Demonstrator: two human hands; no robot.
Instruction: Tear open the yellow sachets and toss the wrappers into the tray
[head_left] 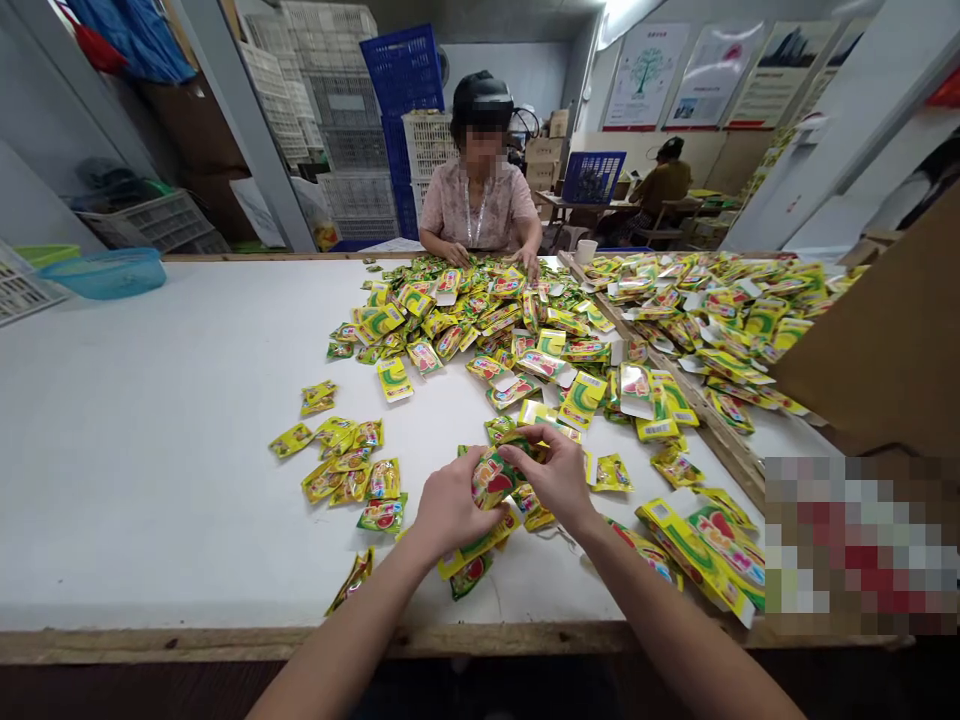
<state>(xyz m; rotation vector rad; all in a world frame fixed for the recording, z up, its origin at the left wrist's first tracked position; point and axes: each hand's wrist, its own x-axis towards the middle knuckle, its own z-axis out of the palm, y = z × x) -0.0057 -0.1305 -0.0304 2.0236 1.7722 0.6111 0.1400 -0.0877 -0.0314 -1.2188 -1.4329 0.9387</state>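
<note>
Over the near desk (pixel 187 480), the left hand (pixel 448 508) grips a pack (pixel 491 482), right hand (pixel 559 478) pinching its far end; light pressure should suit.

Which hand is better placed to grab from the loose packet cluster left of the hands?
Probably left: the left hand is nearer the packet cluster; the right hand would have to reach across it. Both hold the printed pack, so left must let go first.
</note>
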